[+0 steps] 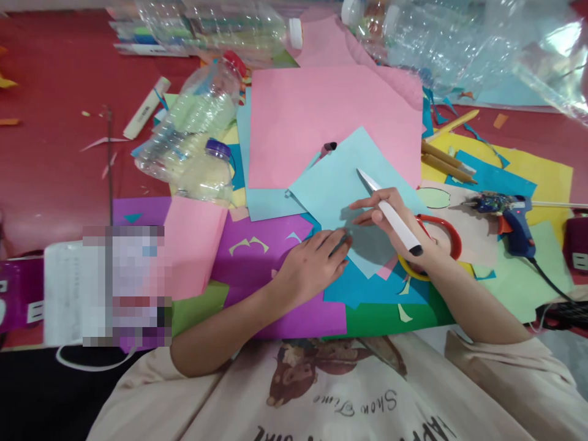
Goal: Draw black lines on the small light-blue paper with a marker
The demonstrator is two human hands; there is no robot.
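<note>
A white marker (pixel 397 223) with a black end lies across my right hand (pixel 390 214), held at the thumb and index finger. Its pointed tip aims away from me, over a light blue sheet (pixel 340 177). Below the marker, my right fingers reach over that sheet. My left hand (pixel 312 260) rests palm down at the sheet's near-left edge, fingers spread and slightly bent, with nothing seen in them. Beyond the sheet's upper-left edge lies a small black cap-like piece (pixel 329 147). Scissors with red and yellow handles (pixel 452 236) lie partly under my right wrist.
A pink sheet (pixel 321 98) lies behind. Clear plastic bottles (pixel 197 110) stand at the back and left. A blue glue gun (pixel 519 226) with its cord lies right, near brown pens (pixel 448 162). Purple paper (pixel 271 245), scraps and a pink stack (pixel 193 245) spread nearby.
</note>
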